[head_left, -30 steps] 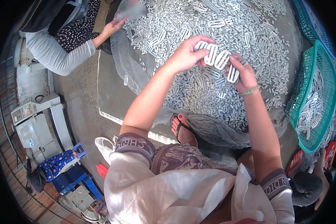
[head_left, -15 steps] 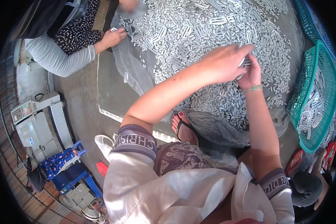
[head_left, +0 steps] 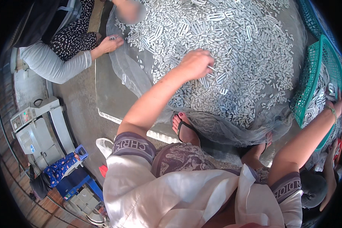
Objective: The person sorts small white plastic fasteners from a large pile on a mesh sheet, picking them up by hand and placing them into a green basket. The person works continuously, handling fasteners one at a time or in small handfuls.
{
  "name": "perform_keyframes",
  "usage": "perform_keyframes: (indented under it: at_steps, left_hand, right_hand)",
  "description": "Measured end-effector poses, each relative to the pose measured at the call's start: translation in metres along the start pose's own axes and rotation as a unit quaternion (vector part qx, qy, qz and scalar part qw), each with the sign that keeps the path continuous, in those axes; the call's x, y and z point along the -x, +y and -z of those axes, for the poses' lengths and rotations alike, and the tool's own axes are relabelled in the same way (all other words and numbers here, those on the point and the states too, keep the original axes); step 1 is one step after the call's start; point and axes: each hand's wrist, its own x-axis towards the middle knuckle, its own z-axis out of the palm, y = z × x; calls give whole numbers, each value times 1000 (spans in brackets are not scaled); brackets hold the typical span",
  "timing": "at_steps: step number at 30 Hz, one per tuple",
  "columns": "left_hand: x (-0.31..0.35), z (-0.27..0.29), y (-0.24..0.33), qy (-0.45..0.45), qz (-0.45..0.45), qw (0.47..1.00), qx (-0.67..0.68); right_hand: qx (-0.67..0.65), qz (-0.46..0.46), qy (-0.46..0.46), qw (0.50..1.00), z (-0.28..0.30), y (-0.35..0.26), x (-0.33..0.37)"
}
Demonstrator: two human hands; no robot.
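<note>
A wide spread of small silvery metal pellets (head_left: 250, 76) lies on a sheet of clear film, with larger slotted metal frames (head_left: 216, 16) scattered among it. Over the middle of the spread, my left hand (head_left: 195, 64) is closed, and the thin pale end of a slotted metal frame (head_left: 212, 68) sticks out from its fingers. Far to the right, my right hand (head_left: 336, 103) reaches over the green plastic basket (head_left: 311, 76). Its fingers are closed around several slotted metal frames (head_left: 331, 91); more of the same kind lie inside the basket below.
Across at the left, a co-worker's hand (head_left: 111, 43) is at the film's edge, and another hand (head_left: 130, 11) is blurred at the top. A blue basket (head_left: 311, 19) stands behind the green one. Grey machines (head_left: 38, 125) stand at left. My sandalled foot (head_left: 184, 127) is at the film's near edge.
My hands were together over the pellets and have parted. The right hand has swung right to the green basket with metal frames; the left has moved left and slightly lower over the spread.
</note>
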Motion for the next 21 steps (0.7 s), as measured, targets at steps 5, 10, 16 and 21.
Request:
perform_keyframes:
  at_steps: [5, 10, 16, 21]
  left_hand:
    - [9, 5, -38, 72, 84, 948, 298]
    - [6, 1, -30, 78, 29, 987, 135]
    - [3, -8, -5, 22, -58, 992, -114]
    - [-16, 7, -31, 109, -66, 987, -95]
  right_hand:
    - [520, 196, 232, 798, -52, -2, 72]
    - [457, 281, -325, 779, -142, 75, 165]
    - [490, 254, -655, 516, -166, 159, 309]
    - [446, 265, -645, 562, -158, 177, 304]
